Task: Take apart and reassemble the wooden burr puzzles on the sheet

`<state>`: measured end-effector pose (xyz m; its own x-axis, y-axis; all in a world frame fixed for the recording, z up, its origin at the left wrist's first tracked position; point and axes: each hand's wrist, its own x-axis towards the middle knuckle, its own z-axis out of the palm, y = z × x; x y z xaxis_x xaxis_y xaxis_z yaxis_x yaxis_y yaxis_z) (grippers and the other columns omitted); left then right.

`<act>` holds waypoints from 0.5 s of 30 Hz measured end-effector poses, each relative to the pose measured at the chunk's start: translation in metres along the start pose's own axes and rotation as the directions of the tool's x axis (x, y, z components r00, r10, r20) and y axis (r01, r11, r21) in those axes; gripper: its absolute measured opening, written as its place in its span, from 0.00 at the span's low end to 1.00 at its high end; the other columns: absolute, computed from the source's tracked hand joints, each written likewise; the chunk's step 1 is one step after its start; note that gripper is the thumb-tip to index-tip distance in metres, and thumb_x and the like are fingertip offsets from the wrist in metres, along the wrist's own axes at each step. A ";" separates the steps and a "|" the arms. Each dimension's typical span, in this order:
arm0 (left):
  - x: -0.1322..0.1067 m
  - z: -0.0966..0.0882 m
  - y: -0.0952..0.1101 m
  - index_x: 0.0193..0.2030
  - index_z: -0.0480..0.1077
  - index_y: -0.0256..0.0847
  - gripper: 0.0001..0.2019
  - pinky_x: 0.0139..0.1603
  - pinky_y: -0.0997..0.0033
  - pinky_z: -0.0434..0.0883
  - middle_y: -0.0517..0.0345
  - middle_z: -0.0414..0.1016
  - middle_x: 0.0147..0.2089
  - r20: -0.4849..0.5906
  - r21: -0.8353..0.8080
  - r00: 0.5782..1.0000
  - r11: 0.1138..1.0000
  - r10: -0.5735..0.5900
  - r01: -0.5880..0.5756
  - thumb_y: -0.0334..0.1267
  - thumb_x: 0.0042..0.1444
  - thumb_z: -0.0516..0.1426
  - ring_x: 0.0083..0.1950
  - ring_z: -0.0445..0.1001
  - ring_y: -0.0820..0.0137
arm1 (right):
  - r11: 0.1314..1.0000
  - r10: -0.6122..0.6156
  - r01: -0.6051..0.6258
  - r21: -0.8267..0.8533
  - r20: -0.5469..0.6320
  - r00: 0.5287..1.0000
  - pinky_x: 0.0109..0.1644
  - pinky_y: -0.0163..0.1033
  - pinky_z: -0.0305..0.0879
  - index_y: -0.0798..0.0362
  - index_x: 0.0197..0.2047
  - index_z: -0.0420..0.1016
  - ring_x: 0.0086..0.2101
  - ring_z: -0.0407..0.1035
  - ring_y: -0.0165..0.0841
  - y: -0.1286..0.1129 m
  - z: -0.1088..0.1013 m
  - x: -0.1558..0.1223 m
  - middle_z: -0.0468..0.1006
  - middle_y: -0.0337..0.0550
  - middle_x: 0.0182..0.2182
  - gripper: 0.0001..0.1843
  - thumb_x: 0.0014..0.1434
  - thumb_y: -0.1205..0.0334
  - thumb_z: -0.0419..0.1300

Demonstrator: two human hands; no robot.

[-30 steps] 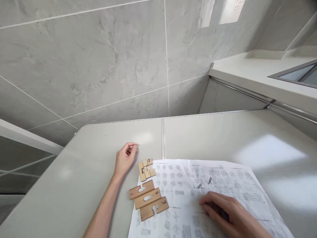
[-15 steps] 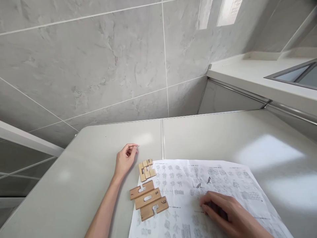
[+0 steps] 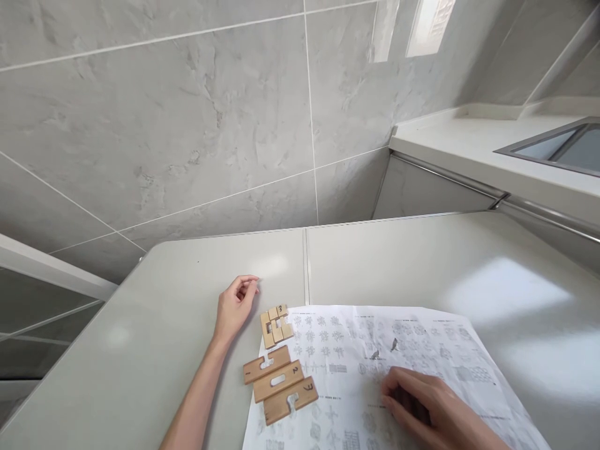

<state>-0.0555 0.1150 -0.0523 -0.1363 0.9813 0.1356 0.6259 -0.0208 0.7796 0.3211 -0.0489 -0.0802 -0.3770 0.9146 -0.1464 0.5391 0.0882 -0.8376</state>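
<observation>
My left hand [image 3: 237, 304] rests on the table with its fingers loosely curled, and I see nothing in it. Just right of it lies a group of small notched wooden puzzle pieces [image 3: 276, 327], one marked 3. Below them are three larger flat wooden puzzle pieces, set side by side in a slanted row: piece 1 [image 3: 255, 372] with a notch, piece 2 [image 3: 265, 389] with an oval slot, piece 3 [image 3: 276, 407] with a notch. My right hand [image 3: 422, 400] lies on the printed paper sheet [image 3: 347, 381], fingers curled in; nothing shows between them.
The pale table [image 3: 154, 312] has a seam [image 3: 307, 269] running across it. A grey tiled wall [image 3: 187, 125] stands behind its far edge. To the right is a white counter [image 3: 450, 134] with a dark-framed inset [image 3: 562, 147]. Rows of small drawings cover the paper.
The view has shifted slightly, so everything sits a little lower in the picture. Both hands keep almost the same pose, and the wooden pieces stay in place.
</observation>
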 end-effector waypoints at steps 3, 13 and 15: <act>-0.008 0.000 0.004 0.46 0.79 0.43 0.15 0.39 0.67 0.72 0.56 0.82 0.35 0.018 -0.032 1.000 0.999 -0.006 0.007 0.51 0.66 0.59 0.36 0.77 0.64 | 1.000 0.001 -0.001 0.009 -0.042 0.999 0.31 0.37 0.60 0.46 0.35 0.73 0.27 0.68 0.33 -0.001 0.003 0.000 0.78 0.38 0.29 0.13 0.74 0.55 0.57; -0.070 0.008 0.020 0.50 0.77 0.47 0.15 0.58 0.57 0.74 0.50 0.82 0.55 0.008 -0.066 1.000 0.998 0.004 -0.003 0.53 0.72 0.55 0.53 0.78 0.58 | 0.999 0.031 -0.030 0.026 -0.052 0.998 0.30 0.37 0.59 0.47 0.36 0.74 0.26 0.67 0.33 0.000 0.005 0.000 0.76 0.38 0.28 0.17 0.76 0.50 0.55; -0.072 0.009 0.021 0.55 0.76 0.48 0.15 0.63 0.55 0.73 0.50 0.79 0.62 0.014 -0.065 0.999 0.997 0.036 -0.035 0.53 0.74 0.54 0.59 0.77 0.56 | 0.999 0.028 -0.026 0.028 -0.054 0.998 0.30 0.37 0.59 0.47 0.36 0.75 0.26 0.67 0.33 0.000 0.004 0.000 0.76 0.38 0.28 0.18 0.77 0.49 0.55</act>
<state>-0.0261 0.0456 -0.0511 -0.1030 0.9825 0.1550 0.5793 -0.0675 0.8123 0.3179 -0.0505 -0.0818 -0.3209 0.9365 -0.1413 0.5274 0.0528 -0.8480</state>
